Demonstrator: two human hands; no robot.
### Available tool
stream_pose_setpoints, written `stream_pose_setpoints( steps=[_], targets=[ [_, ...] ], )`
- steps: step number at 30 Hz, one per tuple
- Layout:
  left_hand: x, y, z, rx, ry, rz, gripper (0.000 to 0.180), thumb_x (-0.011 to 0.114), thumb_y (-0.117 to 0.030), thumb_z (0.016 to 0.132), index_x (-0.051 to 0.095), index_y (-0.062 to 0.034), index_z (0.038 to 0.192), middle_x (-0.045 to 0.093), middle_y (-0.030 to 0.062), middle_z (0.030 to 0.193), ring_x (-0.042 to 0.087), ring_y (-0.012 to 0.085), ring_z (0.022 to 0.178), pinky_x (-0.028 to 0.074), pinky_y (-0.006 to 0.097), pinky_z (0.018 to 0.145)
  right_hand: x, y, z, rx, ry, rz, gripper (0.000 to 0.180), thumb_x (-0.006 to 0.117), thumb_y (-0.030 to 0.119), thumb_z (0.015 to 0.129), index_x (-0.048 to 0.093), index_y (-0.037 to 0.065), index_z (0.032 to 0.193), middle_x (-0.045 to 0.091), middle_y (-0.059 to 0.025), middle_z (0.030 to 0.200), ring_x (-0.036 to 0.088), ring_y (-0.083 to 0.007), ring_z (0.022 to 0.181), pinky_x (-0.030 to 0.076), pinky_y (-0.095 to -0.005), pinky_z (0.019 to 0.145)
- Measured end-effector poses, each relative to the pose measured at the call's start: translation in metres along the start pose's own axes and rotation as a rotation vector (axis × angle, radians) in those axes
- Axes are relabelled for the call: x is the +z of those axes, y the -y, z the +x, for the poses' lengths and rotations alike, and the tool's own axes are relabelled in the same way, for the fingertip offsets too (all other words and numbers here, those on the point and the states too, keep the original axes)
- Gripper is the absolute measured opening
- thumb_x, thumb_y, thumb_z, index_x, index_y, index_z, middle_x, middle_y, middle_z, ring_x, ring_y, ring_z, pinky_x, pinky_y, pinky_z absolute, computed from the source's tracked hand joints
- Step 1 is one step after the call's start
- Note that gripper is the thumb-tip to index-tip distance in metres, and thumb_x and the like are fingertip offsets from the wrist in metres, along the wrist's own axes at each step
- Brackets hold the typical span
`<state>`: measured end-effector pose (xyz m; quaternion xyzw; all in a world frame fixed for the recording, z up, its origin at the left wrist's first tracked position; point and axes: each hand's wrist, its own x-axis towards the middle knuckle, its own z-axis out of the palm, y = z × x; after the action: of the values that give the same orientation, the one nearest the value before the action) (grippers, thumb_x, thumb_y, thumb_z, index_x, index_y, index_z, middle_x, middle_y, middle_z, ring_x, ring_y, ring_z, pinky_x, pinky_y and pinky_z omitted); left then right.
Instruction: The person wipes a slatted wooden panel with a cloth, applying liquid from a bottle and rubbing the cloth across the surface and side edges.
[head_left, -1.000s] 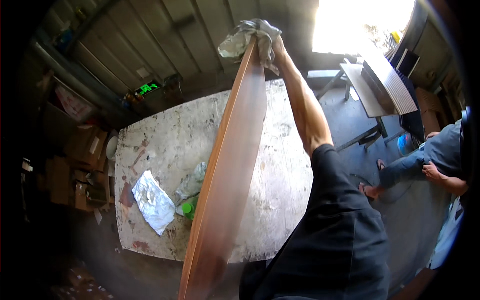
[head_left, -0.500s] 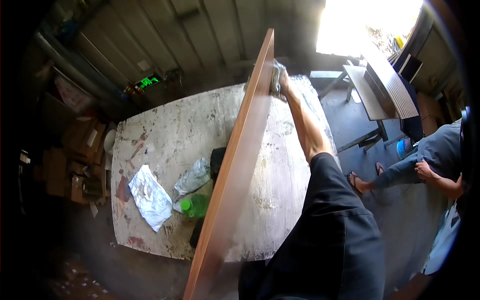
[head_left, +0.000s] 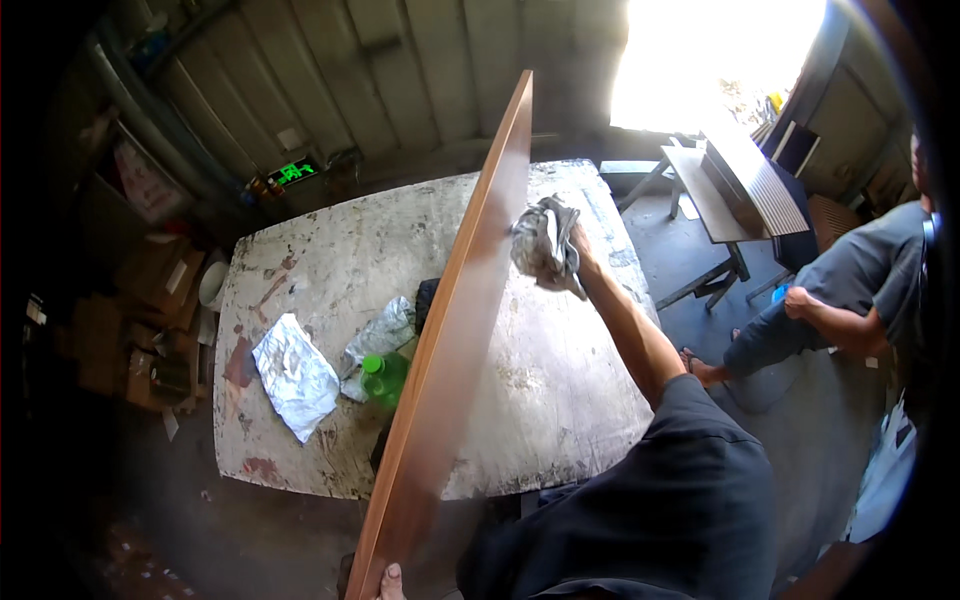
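- Head view: a long, flat reddish-brown wooden board (head_left: pixel 455 340) is stood on its edge and tilted, running from the bottom middle of the picture up toward the back wall.
- A crumpled grey-white cloth rag (head_left: pixel 543 243) is pressed against the board's right face, up in its far half, by the right hand (head_left: pixel 578 252); the fingers are curled shut around the rag.
- The left hand (head_left: pixel 389 583) is only seen as a fingertip or two at the very bottom edge, touching the near end of the board. Whether it's clamped round the board or just steadying it can't be told, too little is shown.
- The board is held over a big, paint-stained whitish worktable (head_left: pixel 330 250).
- On the table, left of the board, a crumpled sheet of white paper (head_left: pixel 294 374) is laid flat, and a green plastic bottle (head_left: pixel 382 377) is seen just beside the board with a wrinkled clear plastic bag (head_left: pixel 380 333) next to it.
- Something dark (head_left: pixel 426 298) is partly hidden behind the board; what it is can't be made out.
- Off to the right, well apart from the table, another person in grey clothes (head_left: pixel 850 290) is seated near a slatted wooden bench (head_left: pixel 735 190).
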<state>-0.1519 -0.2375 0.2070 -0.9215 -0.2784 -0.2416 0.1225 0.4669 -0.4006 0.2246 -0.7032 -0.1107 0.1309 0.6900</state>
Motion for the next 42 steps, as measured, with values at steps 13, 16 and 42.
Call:
stream_pose_setpoints(
  steps=[13, 16, 42],
  targets=[
    [-0.019, -0.111, 0.06, 0.506, 0.14, -1.431, 0.068, 0.063, -0.055, 0.088, 0.063, 0.0024, 0.124, 0.063, 0.0223, 0.123, 0.062, 0.037, 0.112, 0.051, 0.047, 0.094, -0.004, 0.078, -0.291, 0.114, 0.027, 0.441, 0.047, 0.064, 0.046, 0.095, 0.064, 0.001, 0.108, 0.067, -0.007, 0.088, 0.062, -0.0133, 0.072, 0.05, -0.0279, 0.062],
    [-0.024, -0.145, 0.037, 0.659, 0.195, -1.409, 0.059, 0.064, -0.022, 0.075, 0.06, 0.0032, 0.128, 0.059, 0.0256, 0.123, 0.058, 0.0426, 0.115, 0.048, 0.049, 0.099, -0.047, 0.057, -0.335, 0.191, -0.047, 0.13, 0.033, 0.07, 0.038, 0.093, 0.064, 0.006, 0.098, 0.061, -0.0002, 0.077, 0.058, -0.0081, 0.062, 0.046, -0.0248, 0.054],
    [0.189, -0.043, -0.017, -0.634, 0.782, -0.902, 0.056, 0.056, -0.052, 0.098, 0.055, 0.0029, 0.088, 0.049, 0.0052, 0.074, 0.042, 0.0173, 0.07, 0.041, 0.035, 0.066, -0.121, -0.135, -0.388, 0.377, -0.399, -0.186, 0.03, 0.072, 0.028, 0.087, 0.067, 0.0, 0.096, 0.068, -0.0098, 0.083, 0.064, -0.0189, 0.074, 0.05, -0.0327, 0.067]
  ],
)
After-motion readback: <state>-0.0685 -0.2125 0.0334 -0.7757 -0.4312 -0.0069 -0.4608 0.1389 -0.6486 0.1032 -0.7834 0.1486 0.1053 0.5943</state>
